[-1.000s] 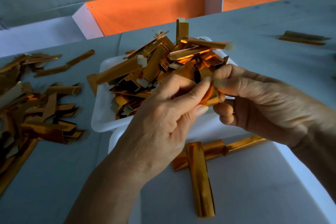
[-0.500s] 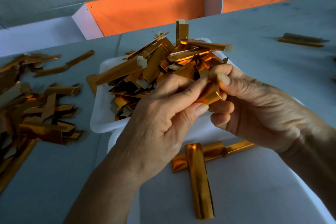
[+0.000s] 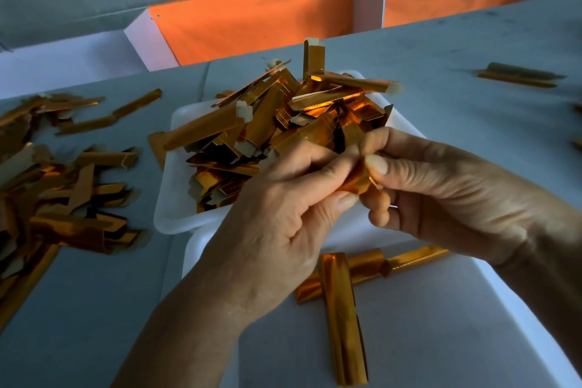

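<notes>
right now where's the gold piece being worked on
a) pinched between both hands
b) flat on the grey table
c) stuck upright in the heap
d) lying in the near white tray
a: the fingers of the left hand and the right hand pinch the gold piece between them, lifted off every surface.

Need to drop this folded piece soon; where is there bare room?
Bare, for the folded piece: the near tray's floor right of the two crossed gold pieces; grey table between the left pile and that tray; table between the heaped tub and the far strip. Crowded: tub and left pile.
</notes>
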Demonstrator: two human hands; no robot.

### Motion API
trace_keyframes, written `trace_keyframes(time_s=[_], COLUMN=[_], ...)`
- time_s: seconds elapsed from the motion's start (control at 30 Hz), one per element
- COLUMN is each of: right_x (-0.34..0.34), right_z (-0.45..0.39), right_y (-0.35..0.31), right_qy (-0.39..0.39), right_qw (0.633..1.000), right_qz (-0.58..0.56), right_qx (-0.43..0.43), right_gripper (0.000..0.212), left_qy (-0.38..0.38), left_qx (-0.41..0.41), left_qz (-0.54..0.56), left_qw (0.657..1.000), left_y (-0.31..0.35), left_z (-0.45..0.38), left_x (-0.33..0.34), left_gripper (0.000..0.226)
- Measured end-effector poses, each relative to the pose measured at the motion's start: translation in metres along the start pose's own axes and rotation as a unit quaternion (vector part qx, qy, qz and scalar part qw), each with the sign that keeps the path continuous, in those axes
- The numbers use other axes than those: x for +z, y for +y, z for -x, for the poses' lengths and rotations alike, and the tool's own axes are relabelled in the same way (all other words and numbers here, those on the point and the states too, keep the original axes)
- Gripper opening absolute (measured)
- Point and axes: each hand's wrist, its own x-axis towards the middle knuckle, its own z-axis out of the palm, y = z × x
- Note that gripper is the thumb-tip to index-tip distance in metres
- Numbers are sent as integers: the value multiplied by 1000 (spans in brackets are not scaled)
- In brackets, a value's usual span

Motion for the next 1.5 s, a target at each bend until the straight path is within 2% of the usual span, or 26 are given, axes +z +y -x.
trace_keyframes(time_s=[0.17, 0.27, 0.33, 0.4, 0.43, 0.5, 0.57, 0.63, 0.7, 0.8, 0.87, 0.9, 1.03, 1.17, 1.27, 1.33, 1.4, 1.43, 1.5], right_x=[-17, -25, -24, -21, -20, -17, -14, -9, -4, 1, 2, 2, -1, -6, -9, -4, 2, 3, 3], right_z=[6, 13, 13, 9, 7, -1, -5, -9, -15, -28, -38, -43, -58, -49, -37, -25, -14, -8, 0], right_y=[-10, -21, -25, -23, -21, -14, -5, 0, -3, -9, -8, -8, -12, -11, -20, -26, -26, -25, -21], right_qy=[-46, -58, -13, 100, 170, 282, 321, 301, 277, 242, 222, 222, 286, 341, 361, 319, 230, 173, 68], right_qw=[993, 983, 983, 975, 957, 887, 793, 733, 704, 644, 619, 623, 695, 775, 833, 902, 962, 980, 995], right_qz=[85, 135, 161, 195, 217, 318, 487, 592, 640, 723, 753, 749, 660, 520, 410, 286, 146, 97, 69], right_qx=[66, 106, 85, -23, -93, -181, -177, -149, -134, -67, -27, -14, -11, -107, -87, -56, -33, -20, 12], right_gripper=[34, 42, 43, 28, 20, 11, 15, 13, 17, 21, 26, 26, 26, 12, 30, 34, 36, 41, 45], left_qy=[3, -23, -29, -3, 36, 141, 184, 139, 95, 81, 73, 68, 73, 138, 164, 170, 166, 158, 135], left_qx=[-25, -16, -21, -63, -80, -113, -159, -192, -212, -230, -245, -249, -241, -228, -198, -166, -132, -112, -59], left_qz=[-2, 16, 26, 12, -13, -92, -149, -168, -155, -164, -179, -184, -197, -220, -204, -172, -134, -126, -146], left_qw=[1000, 999, 999, 998, 996, 979, 959, 957, 960, 956, 950, 948, 948, 938, 945, 956, 968, 973, 978], left_y=[3, 7, 8, 5, 2, -5, -8, -11, -12, -14, -14, -13, -13, -11, -7, -3, 0, 1, 4], left_z=[3, 4, 4, 4, 4, 4, 3, 2, 1, -3, -5, -6, -5, -4, -6, -7, -7, -7, -8], left_x=[3, 3, 3, 2, 1, -1, -2, 1, 5, 8, 9, 10, 9, 7, 7, 8, 9, 9, 10], left_gripper=[54, 64, 70, 65, 56, 37, 32, 34, 36, 36, 36, 35, 32, 33, 33, 35, 41, 45, 48])
